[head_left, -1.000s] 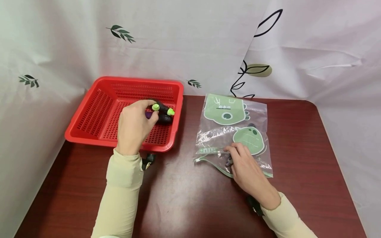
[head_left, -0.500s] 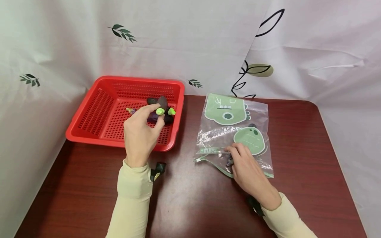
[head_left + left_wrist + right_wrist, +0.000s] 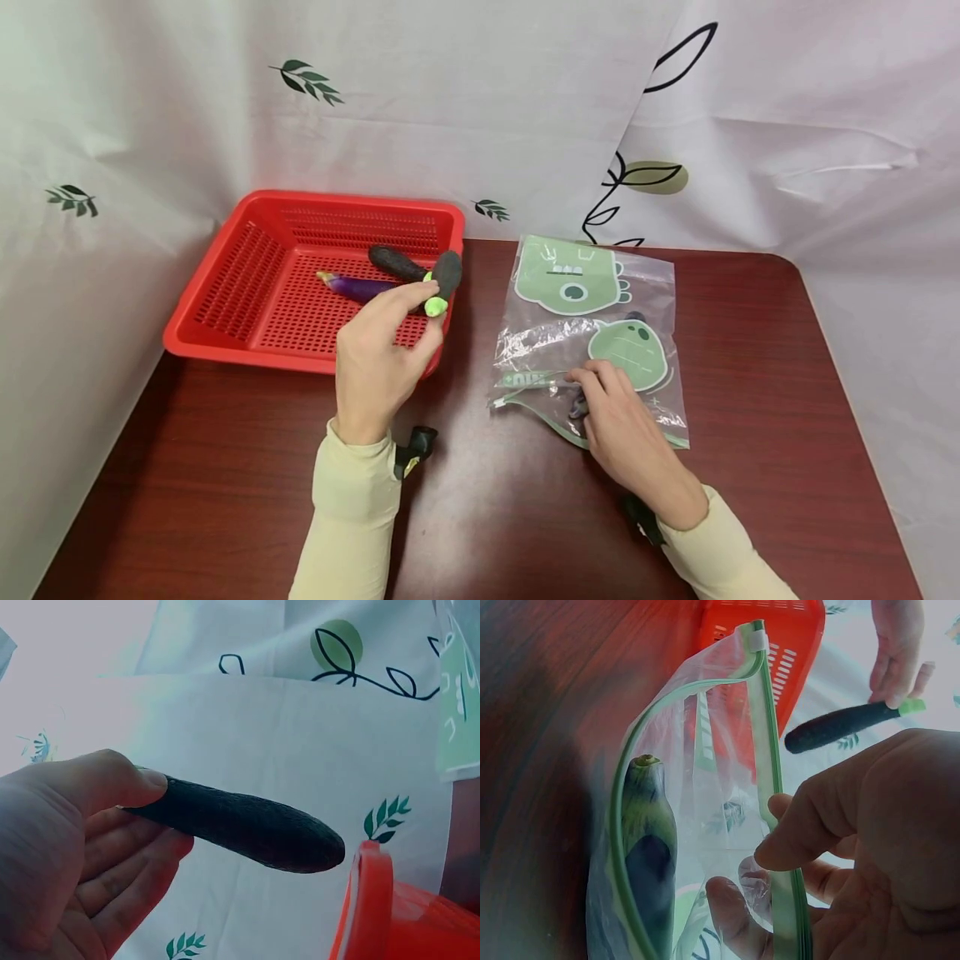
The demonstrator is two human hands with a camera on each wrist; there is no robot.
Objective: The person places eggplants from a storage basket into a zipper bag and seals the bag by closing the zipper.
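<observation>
Green-capped dark vegetable (image 3: 255, 829) juts from the pinch of the left hand (image 3: 382, 358); red basket (image 3: 247, 360) beside that grip; right hand (image 3: 626, 433) pinches the clear bag (image 3: 525, 346) by its rim, mottled vegetable (image 3: 651, 855) inside near that hold.

We take this for a curtained booth, a small screened-off work corner; whether it stands in a home, an office or a lab, we cannot tell. Creased white cloth (image 3: 465, 117) printed with leaf sprigs (image 3: 294, 67) hangs beyond the left grip (image 3: 378, 362) and the right grip (image 3: 630, 437), and closes in on the outer side of each. Below both we see a dark reddish, wood-grained tabletop (image 3: 487, 517). A red plastic basket (image 3: 243, 279) past the left grip and a clear zip bag (image 3: 551, 350) under the right one look like household ware.
</observation>
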